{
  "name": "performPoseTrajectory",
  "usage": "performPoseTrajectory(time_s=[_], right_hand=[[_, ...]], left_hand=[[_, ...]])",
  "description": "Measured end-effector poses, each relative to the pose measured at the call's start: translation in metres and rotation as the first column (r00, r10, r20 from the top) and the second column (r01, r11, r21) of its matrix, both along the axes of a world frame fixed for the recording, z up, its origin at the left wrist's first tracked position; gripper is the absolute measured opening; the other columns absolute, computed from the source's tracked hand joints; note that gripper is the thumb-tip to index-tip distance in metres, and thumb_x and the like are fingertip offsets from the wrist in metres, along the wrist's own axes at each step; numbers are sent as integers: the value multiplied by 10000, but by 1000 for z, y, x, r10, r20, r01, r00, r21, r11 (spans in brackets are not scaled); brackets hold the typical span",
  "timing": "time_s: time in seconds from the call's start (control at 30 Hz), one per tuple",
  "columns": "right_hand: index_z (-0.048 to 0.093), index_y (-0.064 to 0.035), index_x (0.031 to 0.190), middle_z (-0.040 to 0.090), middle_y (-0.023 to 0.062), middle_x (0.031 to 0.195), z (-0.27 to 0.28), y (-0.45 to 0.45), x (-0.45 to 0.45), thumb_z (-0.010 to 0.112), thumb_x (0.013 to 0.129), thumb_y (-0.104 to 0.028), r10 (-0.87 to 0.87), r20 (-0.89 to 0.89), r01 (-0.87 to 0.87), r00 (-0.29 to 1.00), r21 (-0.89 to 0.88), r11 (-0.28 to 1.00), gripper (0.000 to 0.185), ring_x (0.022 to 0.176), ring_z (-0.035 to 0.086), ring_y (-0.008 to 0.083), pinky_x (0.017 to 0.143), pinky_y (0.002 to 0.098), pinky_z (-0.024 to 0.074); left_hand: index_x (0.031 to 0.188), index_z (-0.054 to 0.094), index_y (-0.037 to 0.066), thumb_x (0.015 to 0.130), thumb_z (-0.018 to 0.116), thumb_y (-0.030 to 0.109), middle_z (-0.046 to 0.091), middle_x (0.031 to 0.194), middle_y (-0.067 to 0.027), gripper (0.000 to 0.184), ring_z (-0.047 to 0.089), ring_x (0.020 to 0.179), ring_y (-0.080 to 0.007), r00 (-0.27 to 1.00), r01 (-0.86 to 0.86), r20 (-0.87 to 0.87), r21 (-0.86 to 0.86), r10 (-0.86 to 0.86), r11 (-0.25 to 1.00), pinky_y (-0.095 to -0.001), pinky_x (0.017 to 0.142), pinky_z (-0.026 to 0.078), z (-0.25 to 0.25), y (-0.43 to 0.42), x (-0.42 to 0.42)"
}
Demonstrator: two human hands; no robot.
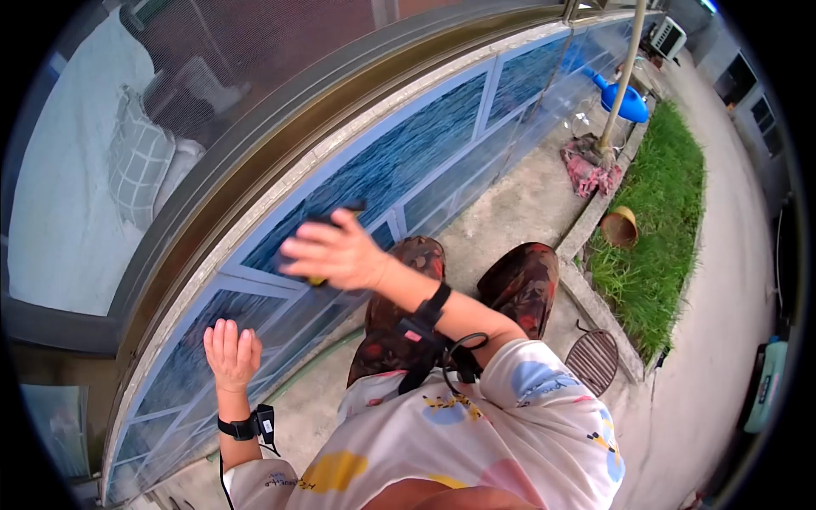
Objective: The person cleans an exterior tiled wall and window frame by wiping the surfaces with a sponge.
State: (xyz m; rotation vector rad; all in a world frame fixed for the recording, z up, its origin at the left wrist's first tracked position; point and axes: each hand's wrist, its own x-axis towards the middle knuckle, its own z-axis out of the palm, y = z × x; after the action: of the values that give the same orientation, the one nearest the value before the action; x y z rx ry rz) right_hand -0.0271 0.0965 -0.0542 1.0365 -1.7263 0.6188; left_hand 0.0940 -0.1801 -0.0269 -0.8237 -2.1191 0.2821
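Observation:
My right hand (336, 255) is slightly blurred and held up against the blue, water-patterned wall panel (399, 153). Its fingers are closed over a black and yellow object (316, 279), mostly hidden behind the hand, so I cannot make out its kind. Lower on the left, my left hand (231, 353) is raised in front of the same wall, just under the ledge (183, 297). Its fingers are stretched out side by side, and I see nothing in it. Whether it touches the wall I cannot tell. Black straps with small devices sit on both forearms.
Above the ledge is a screened window (255, 42) with a checked cushion (140, 161) behind it. To the right stand a mop (591, 166), a blue watering can (625, 100), a flowerpot (619, 228) on grass (654, 187), and a round metal grate (592, 361) near the curb.

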Motion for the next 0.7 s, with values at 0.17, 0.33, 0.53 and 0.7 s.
performPoseTrajectory(time_s=[0.17, 0.33, 0.53, 0.7], right_hand=[[372, -78, 1354, 261, 186, 1447, 33, 103, -67, 506, 868, -42, -207, 376, 415, 903, -642, 644, 506, 1349, 218, 362, 1081, 444, 178], [316, -35, 1366, 352, 128, 1383, 14, 110, -91, 455, 947, -172, 70, 490, 455, 869, -846, 277, 462, 1195, 383, 232, 1022, 315, 258], [405, -130, 1335, 213, 174, 1465, -31, -53, 45, 588, 722, -40, 56, 513, 240, 857, -492, 837, 646, 1364, 139, 398, 1058, 597, 79], [584, -256, 1153, 467, -22, 1337, -56, -22, 28, 517, 781, -91, 63, 164, -65, 984, 8, 998, 412, 1228, 437, 148, 1104, 450, 115]], left_hand=[[1242, 400, 108, 753, 633, 55, 421, 1291, -158, 544, 448, 1174, -344, 1000, 10, 15, 186, -13, 982, -575, 947, 378, -3, 17, 20], [1373, 273, 152, 768, 623, 79, 289, 1398, -149, 703, 328, 1268, -346, 997, 39, -73, 290, -19, 956, -590, 988, 319, 3, 28, 27], [1413, 178, 153, 775, 599, 55, 122, 1443, -228, 770, 204, 1326, -379, 950, 250, -286, 442, -128, 862, -575, 1029, 260, 33, 70, -6], [1405, 179, 110, 770, 616, 43, 123, 1420, -277, 775, 179, 1327, -375, 908, 334, -393, 472, -144, 816, -563, 1023, 285, 55, 100, -28]])
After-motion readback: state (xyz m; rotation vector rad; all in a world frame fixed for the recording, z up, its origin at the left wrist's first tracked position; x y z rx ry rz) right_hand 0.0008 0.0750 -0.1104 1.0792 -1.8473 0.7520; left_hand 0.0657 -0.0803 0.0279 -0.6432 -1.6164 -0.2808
